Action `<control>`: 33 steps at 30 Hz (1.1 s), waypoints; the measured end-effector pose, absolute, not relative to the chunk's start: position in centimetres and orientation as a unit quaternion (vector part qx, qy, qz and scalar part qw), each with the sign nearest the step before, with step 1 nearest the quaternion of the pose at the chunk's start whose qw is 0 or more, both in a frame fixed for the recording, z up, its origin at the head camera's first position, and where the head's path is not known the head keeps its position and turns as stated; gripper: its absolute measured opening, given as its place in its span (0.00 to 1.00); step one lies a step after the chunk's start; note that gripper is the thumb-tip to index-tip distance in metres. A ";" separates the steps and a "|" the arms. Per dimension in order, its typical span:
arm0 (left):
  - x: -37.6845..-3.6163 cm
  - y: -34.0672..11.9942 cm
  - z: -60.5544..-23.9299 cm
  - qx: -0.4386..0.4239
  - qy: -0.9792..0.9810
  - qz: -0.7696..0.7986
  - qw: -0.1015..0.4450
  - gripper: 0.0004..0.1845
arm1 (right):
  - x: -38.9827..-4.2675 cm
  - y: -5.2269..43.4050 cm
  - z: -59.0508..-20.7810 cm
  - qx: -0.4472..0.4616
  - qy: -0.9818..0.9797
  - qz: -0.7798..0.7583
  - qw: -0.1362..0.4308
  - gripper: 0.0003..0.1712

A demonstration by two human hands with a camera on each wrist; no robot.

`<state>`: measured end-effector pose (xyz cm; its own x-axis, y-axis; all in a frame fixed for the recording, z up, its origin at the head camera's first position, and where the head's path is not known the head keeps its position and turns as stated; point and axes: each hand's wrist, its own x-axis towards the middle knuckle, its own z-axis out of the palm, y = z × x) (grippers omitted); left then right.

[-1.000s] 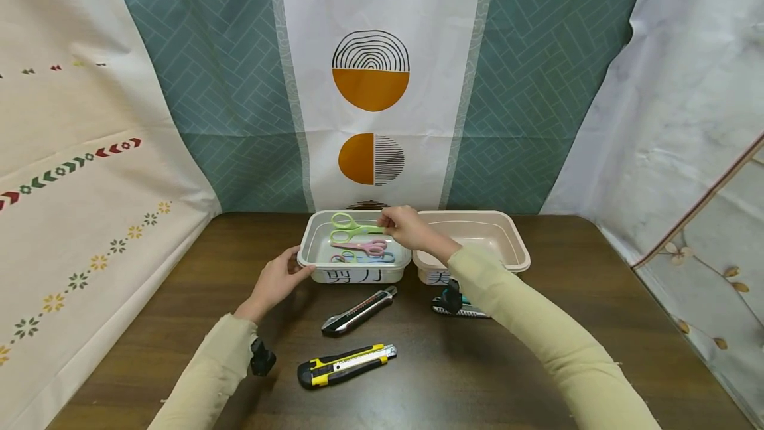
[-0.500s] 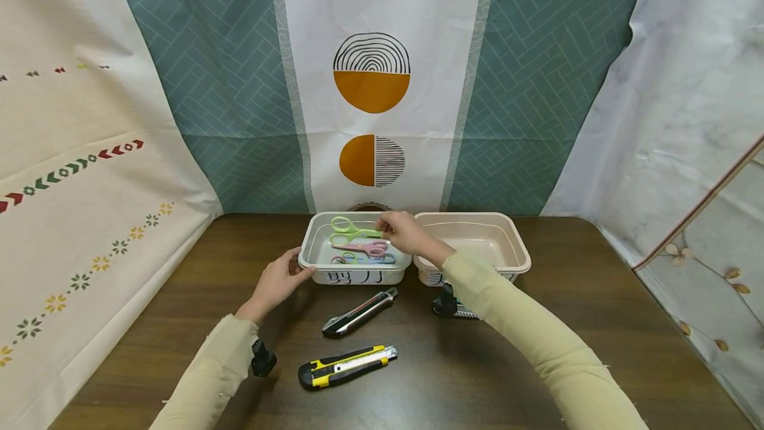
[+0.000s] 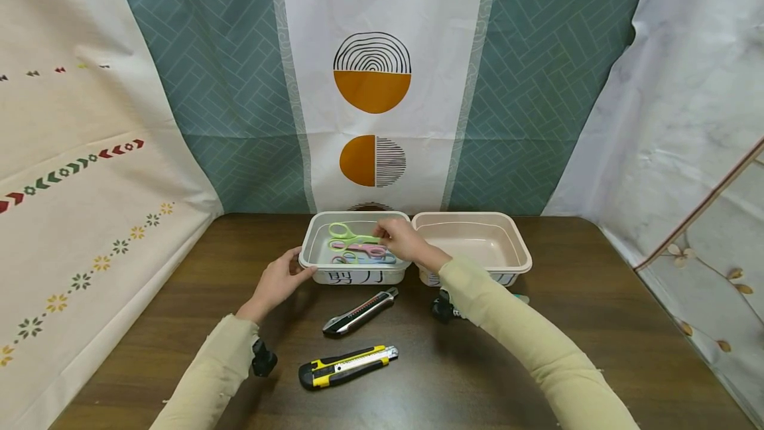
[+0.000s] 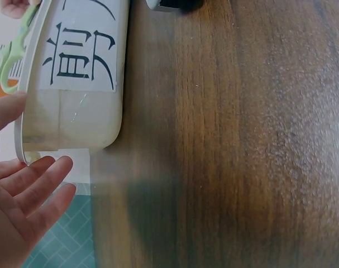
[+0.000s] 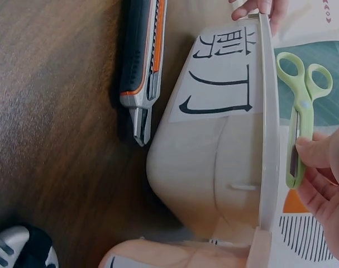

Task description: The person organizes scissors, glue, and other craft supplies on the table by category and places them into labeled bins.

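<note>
The right hand [image 3: 401, 241] pinches the green scissors [image 3: 349, 236] by the blades over the bin [image 3: 310, 251]; they look light, stiff and slick. The left hand [image 3: 276, 281], spread, steadies the bin's rim.

A dark wooden table [image 3: 597, 324] stands before hung cloths — teal herringbone [image 3: 227, 85], a white orange-circled panel [image 3: 373, 85].

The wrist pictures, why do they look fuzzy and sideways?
Left wrist view: the table blurs toward the near edge, and the bin label lies sideways. Right wrist view: the bin fills the frame, soft up close; the green scissors stay sharp.
</note>
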<state>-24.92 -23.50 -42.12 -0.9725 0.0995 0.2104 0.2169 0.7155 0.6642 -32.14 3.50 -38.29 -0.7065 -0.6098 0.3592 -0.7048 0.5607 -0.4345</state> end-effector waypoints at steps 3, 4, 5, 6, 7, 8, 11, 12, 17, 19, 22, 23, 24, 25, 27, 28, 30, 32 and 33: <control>-25.0 -23.5 -42.2 -0.085 -0.923 -0.366 0.081 0.31 | -32.1 3.3 -38.5 0.370 -0.881 0.286 0.074 0.08; -25.0 -23.5 -42.2 -0.085 -0.923 -0.366 0.081 0.31 | -32.1 3.3 -38.6 0.369 -0.882 0.286 0.069 0.08; -25.0 -23.5 -42.3 -0.085 -0.923 -0.365 0.082 0.31 | -32.1 3.2 -38.7 0.368 -0.882 0.287 0.064 0.07; -25.0 -23.5 -42.3 -0.085 -0.924 -0.365 0.082 0.31 | -32.0 3.2 -38.8 0.368 -0.881 0.290 0.061 0.07; -25.0 -23.5 -42.4 -0.084 -0.924 -0.364 0.082 0.31 | -32.0 3.1 -38.8 0.370 -0.880 0.291 0.059 0.07; -25.0 -23.5 -42.4 -0.084 -0.924 -0.364 0.081 0.31 | -32.0 3.1 -38.9 0.370 -0.880 0.290 0.058 0.07; -25.1 -23.5 -42.4 -0.083 -0.923 -0.366 0.080 0.32 | -32.0 3.1 -38.9 0.373 -0.877 0.296 0.058 0.08; -25.1 -23.5 -42.4 -0.083 -0.923 -0.367 0.079 0.32 | -32.0 3.2 -38.9 0.373 -0.877 0.297 0.058 0.09; -25.0 -23.6 -42.3 -0.086 -0.921 -0.373 0.079 0.32 | -31.9 3.5 -38.6 0.376 -0.876 0.295 0.057 0.10; -25.0 -23.6 -42.3 -0.085 -0.920 -0.374 0.078 0.32 | -31.8 3.6 -38.4 0.379 -0.877 0.292 0.055 0.10; -25.1 -23.5 -42.4 -0.085 -0.920 -0.375 0.077 0.32 | -31.7 3.9 -38.3 0.380 -0.877 0.288 0.051 0.11; -25.1 -23.5 -42.4 -0.086 -0.920 -0.375 0.078 0.32 | -31.6 3.9 -38.2 0.380 -0.878 0.288 0.049 0.11; -25.1 -23.5 -42.4 -0.086 -0.920 -0.375 0.079 0.32 | -31.5 4.0 -38.1 0.380 -0.878 0.287 0.047 0.11; -25.1 -23.5 -42.4 -0.087 -0.919 -0.376 0.080 0.32 | -31.5 4.1 -38.0 0.381 -0.878 0.286 0.046 0.11; -25.1 -23.5 -42.5 -0.089 -0.919 -0.375 0.083 0.32 | -31.3 4.3 -37.8 0.386 -0.875 0.287 0.047 0.11; -25.1 -23.6 -42.5 -0.089 -0.919 -0.375 0.084 0.32 | -31.2 4.5 -37.6 0.388 -0.874 0.288 0.047 0.11; -25.2 -23.6 -42.5 -0.090 -0.919 -0.373 0.085 0.32 | -30.9 4.7 -37.4 0.388 -0.873 0.291 0.042 0.11; -25.2 -23.7 -42.5 -0.089 -0.920 -0.373 0.085 0.32 | -30.7 5.1 -37.2 0.387 -0.874 0.290 0.036 0.12; -25.2 -23.7 -42.5 -0.089 -0.919 -0.373 0.085 0.32 | -30.7 5.2 -37.2 0.386 -0.876 0.288 0.034 0.12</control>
<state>-25.19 -23.66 -42.52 -0.9698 0.1011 0.2221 0.2273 0.7051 0.6717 -30.66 5.21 -37.17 -0.7001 -0.6560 0.2818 -0.6953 0.5366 -0.4781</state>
